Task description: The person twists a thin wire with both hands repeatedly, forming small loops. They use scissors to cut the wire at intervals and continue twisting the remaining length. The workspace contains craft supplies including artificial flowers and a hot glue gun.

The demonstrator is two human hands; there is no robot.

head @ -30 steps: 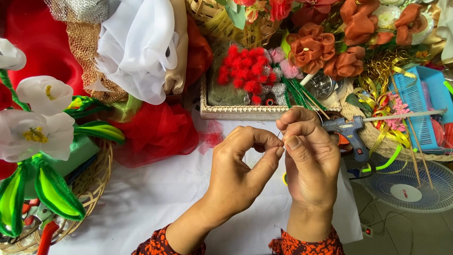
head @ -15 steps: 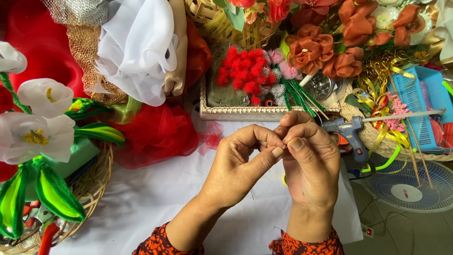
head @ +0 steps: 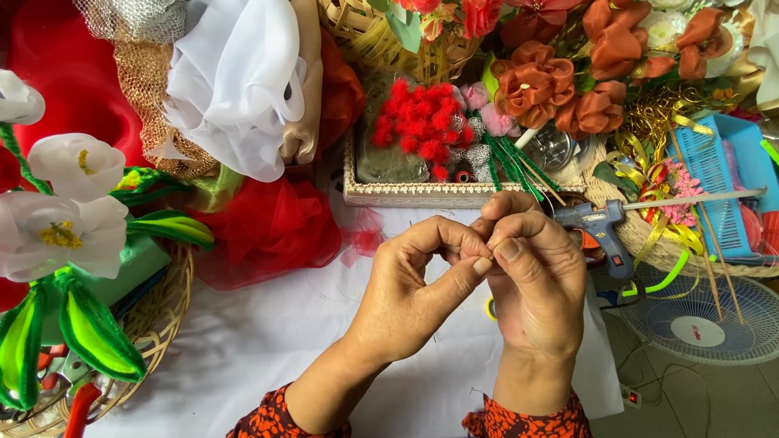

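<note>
Something very small sits pinched between the two hands, too tiny and too hidden by the fingertips to identify; it is held in the air just above the white cloth (head: 268, 341) that covers the counter. Left hand (head: 414, 292) curls its thumb and forefinger together against the right hand (head: 531, 280), whose thumb and forefinger are pressed narrow on the same spot, so both sets of fingers are closed tight on the little piece. For such fine pinching, it seems wise to keep the wrists low and steady and let only the fingertips work. Just right of the hands lies a blue glue gun (head: 596, 223), its nozzle pointing left toward them; its tip may be hot, so it is best kept clear of. Further off stands a shallow tray (head: 422, 193) with red pompoms (head: 422, 122) and green stems (head: 507, 162). To the left, white fabric flowers (head: 61, 219) with green leaves rest in a woven basket (head: 162, 316); orange fabric roses (head: 560, 89) lie beyond.
</note>
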